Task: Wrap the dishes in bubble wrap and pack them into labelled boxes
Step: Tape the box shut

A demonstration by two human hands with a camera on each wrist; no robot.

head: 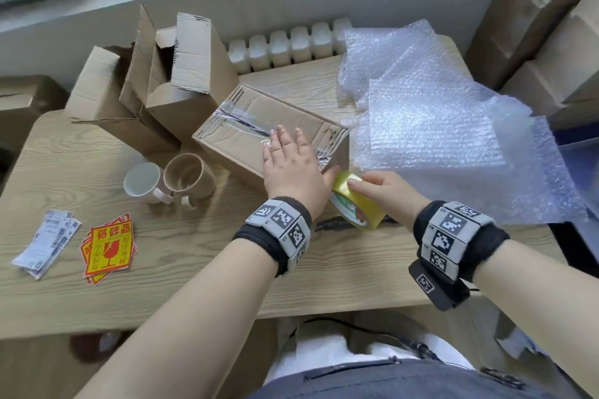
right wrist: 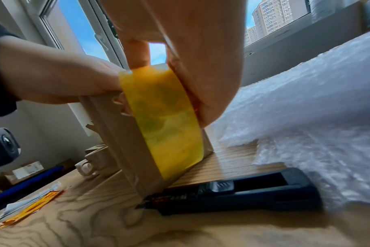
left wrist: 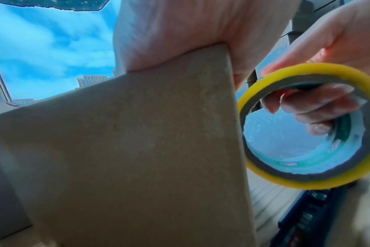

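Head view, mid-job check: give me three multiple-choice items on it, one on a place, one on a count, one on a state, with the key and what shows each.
1. Where do the red-and-yellow fragile stickers lie?
A. On the table's left part, near the front edge
B. On top of the closed box
C. Under the bubble wrap

2. How many mugs stand unwrapped on the table?
A. One
B. Two
C. Four

3. What is the left hand doing?
A. Gripping a mug handle
B. Pressing flat on the closed box
C. Hanging off the table

Key: 1 A, the stickers lie beside the paper labels at the left. 2 B, a white mug and a brown mug stand side by side. 3 B, its straight fingers lie on the closed box while the right hand holds the yellow tape roll.
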